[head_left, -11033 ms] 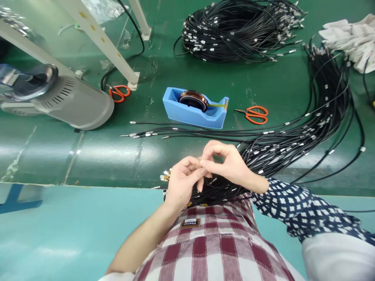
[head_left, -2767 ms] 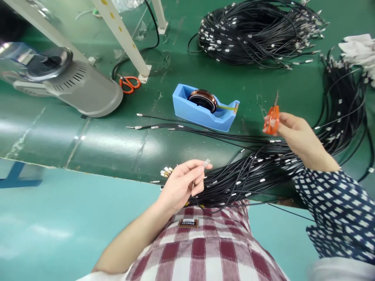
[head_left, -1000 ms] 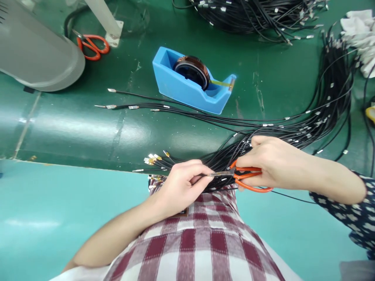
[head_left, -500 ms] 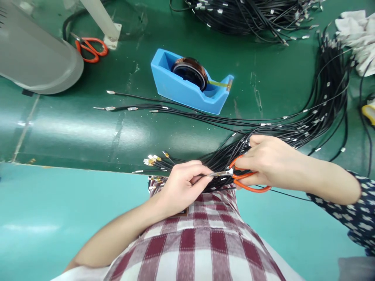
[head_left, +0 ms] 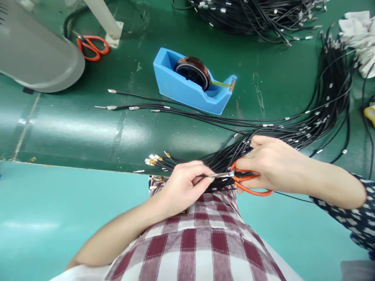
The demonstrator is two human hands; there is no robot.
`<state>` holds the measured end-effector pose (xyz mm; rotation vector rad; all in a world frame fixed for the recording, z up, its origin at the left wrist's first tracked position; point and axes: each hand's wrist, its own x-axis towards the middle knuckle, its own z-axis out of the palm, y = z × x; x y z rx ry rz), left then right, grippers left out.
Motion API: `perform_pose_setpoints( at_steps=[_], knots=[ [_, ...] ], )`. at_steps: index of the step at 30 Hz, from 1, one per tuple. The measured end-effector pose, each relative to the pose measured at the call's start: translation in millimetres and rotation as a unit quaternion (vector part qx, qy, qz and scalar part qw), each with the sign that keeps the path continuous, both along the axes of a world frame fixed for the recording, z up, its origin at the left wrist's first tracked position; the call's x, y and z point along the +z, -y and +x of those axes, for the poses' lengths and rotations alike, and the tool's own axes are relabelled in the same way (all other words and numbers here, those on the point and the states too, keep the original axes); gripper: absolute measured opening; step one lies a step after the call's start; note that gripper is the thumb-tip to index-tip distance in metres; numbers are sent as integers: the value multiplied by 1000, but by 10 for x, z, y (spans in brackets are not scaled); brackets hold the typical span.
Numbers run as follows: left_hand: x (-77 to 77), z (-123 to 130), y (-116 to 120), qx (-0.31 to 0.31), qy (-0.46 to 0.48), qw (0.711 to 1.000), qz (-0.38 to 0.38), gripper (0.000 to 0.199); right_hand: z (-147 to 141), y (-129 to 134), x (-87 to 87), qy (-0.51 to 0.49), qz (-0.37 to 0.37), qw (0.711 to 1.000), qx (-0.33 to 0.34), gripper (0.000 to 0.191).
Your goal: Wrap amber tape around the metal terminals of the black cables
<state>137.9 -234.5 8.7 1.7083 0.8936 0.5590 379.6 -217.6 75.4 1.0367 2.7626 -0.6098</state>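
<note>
My right hand is closed around the orange handles of a pair of scissors. The scissors point left, and their blade tips reach the fingertips of my left hand. That left hand is pinched on a thin black cable, most of which is hidden by the fingers. Under and behind both hands runs a bundle of black cables with small white tags. Several cable ends with white and yellowish tips stick out to the left of my left hand, at the table's edge.
A blue tape dispenser with a brown roll stands mid-table. Another orange-handled pair of scissors lies beside a grey rounded housing. More coiled black cables lie at the back, with white gloves at the right.
The view has shifted very slightly, so the table things sit a little further right. Both hands keep their hold, with the scissors' tips still at the left fingertips.
</note>
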Motion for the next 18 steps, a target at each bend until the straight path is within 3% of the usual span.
perform_pose_setpoints(
  at_steps=[4,11,18],
  knots=[
    [-22,0,20,7,14,1000,3,15,32,5,-35,3,27,998,55,31],
    [21,-12,-4,-3,7,1000,-9,14,-20,1,3,15,-8,1000,-16,27],
    [-5,1,16,-2,7,1000,-3,15,-43,26,39,47,29,998,16,30]
  ],
)
